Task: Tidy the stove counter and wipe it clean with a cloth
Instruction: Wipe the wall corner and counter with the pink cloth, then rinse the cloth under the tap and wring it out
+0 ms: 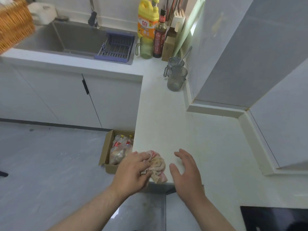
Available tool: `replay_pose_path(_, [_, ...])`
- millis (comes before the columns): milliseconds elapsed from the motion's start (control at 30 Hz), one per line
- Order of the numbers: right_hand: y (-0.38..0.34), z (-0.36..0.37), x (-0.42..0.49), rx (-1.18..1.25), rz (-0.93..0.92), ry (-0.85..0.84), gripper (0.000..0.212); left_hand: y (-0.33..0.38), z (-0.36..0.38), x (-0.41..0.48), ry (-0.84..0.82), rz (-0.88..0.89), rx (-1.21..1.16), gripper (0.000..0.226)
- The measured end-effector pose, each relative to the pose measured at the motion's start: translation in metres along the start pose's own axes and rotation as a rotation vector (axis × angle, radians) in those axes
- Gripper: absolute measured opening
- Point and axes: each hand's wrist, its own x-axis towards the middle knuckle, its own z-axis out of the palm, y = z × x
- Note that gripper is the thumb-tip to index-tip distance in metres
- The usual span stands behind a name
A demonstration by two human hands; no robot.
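Two hands at counter (166, 122) edge: L hand (133, 169) tight round crumpled cloth (158, 165), R hand (186, 170) loose, empty, beside.

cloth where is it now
Head view, low centre: the cloth sits bunched at the counter edge, gripped by the left hand, right hand beside it.

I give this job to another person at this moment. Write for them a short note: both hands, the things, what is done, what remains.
Left hand: grips the crumpled cloth at the near edge of the counter.
Right hand: open, spread beside the cloth, holds nothing.
Things: two grey glass mugs stand by the wall; bottles and a green mug stand in the corner by the sink; a corner of the stove shows at lower right.
Done: the cloth is in hand.
Left: wiping; faint yellowish marks show on the counter.
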Motion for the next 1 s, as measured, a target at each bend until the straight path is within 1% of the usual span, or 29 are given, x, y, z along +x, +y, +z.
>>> replay_pose_path(67, [-0.003, -0.002, -0.027, 0.081, 0.073, -0.015, 0.031, 0.010, -0.001, -0.012, 0.057, -0.065, -0.047, 0.022])
replay_pose_path(167, [-0.007, -0.011, -0.057, 0.206, 0.145, -0.044, 0.031, 0.034, -0.005, -0.033, 0.078, -0.210, -0.168, 0.022])
replay_pose_path(200, [-0.010, -0.015, -0.064, 0.265, 0.181, -0.066, 0.030, 0.045, -0.012, -0.037, 0.091, -0.307, -0.244, 0.020])
replay_pose_path(267, [-0.018, -0.021, -0.073, 0.359, 0.246, -0.109, 0.026, 0.068, -0.029, -0.041, 0.126, -0.498, -0.430, 0.028])
replay_pose_path(333, [-0.030, -0.029, -0.083, 0.410, 0.270, -0.171, 0.021, 0.093, -0.051, -0.040, 0.154, -0.590, -0.606, 0.034])
replay_pose_path(400, [-0.049, -0.038, -0.095, 0.481, 0.266, -0.279, 0.015, 0.118, -0.078, -0.035, 0.174, -0.592, -0.741, 0.031])
replay_pose_path(433, [-0.058, -0.040, -0.098, 0.528, 0.251, -0.340, 0.015, 0.126, -0.085, -0.030, 0.186, -0.590, -0.791, 0.029])
replay_pose_path(500, [-0.077, -0.045, -0.115, 0.685, 0.187, -0.418, 0.024, 0.151, -0.103, -0.033, 0.210, -0.563, -0.811, 0.028])
replay_pose_path(533, [-0.087, -0.047, -0.122, 0.789, 0.153, -0.419, 0.031, 0.164, -0.113, -0.035, 0.206, -0.536, -0.808, 0.029])
replay_pose_path(600, [-0.103, -0.051, -0.137, 0.991, 0.158, -0.390, 0.049, 0.186, -0.130, -0.043, 0.184, -0.496, -0.824, 0.033])
replay_pose_path(633, [-0.110, -0.054, -0.144, 1.072, 0.163, -0.389, 0.053, 0.195, -0.138, -0.045, 0.179, -0.487, -0.850, 0.035])
replay_pose_path(767, [-0.134, -0.066, -0.169, 1.238, 0.153, -0.464, 0.048, 0.206, -0.171, -0.060, 0.264, -0.599, -1.155, 0.032])
replay_pose_path(833, [-0.145, -0.066, -0.180, 1.286, 0.143, -0.480, 0.045, 0.205, -0.189, -0.069, 0.319, -0.564, -1.075, 0.023])
replay_pose_path(867, [-0.151, -0.064, -0.185, 1.305, 0.142, -0.482, 0.043, 0.201, -0.197, -0.075, 0.331, -0.526, -0.993, 0.025])
replay_pose_path(933, [-0.164, -0.059, -0.195, 1.326, 0.131, -0.521, 0.036, 0.192, -0.211, -0.088, 0.359, -0.509, -0.872, 0.043])
replay_pose_path(1000, [-0.178, -0.050, -0.203, 1.311, 0.121, -0.580, 0.031, 0.181, -0.224, -0.102, 0.330, -0.578, -0.808, 0.067])
